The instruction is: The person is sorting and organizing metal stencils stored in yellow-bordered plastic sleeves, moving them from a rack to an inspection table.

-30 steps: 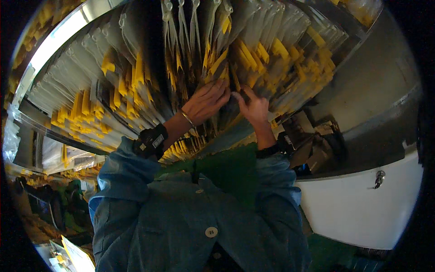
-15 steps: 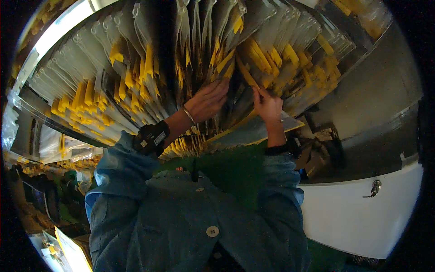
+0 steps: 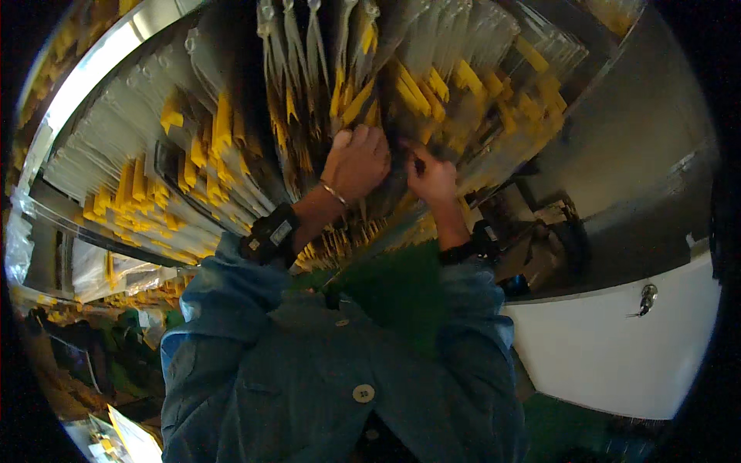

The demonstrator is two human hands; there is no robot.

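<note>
On the left, lots of clear sleeves (image 3: 116, 116) hang in a row, many with yellow bits. They likely hang side by side so each is easy to look at. Next comes a black band (image 3: 272, 234) on the left wrist, with a shiny bracelet (image 3: 334, 193) closer to the hand. The left hand (image 3: 356, 166) reaches up to the middle sleeves (image 3: 292, 46). Its fingers are curled, but the tips are hidden, so I can't tell if they grip. A yellow strip (image 3: 357, 104) is just above its knuckles. Maybe the hand stays here to keep a dark gap between the 2 hands. The right hand (image 3: 432, 181) is across that gap. Its thumb and 1 finger bend toward each other, but the tips are blurry, so I can't tell if they pinch a sleeve. More clear sleeves with yellow bits, the right sleeves (image 3: 448, 35), hang above it. Far right is a white door (image 3: 610, 355) with a metal lock (image 3: 642, 299) near its top.
</note>
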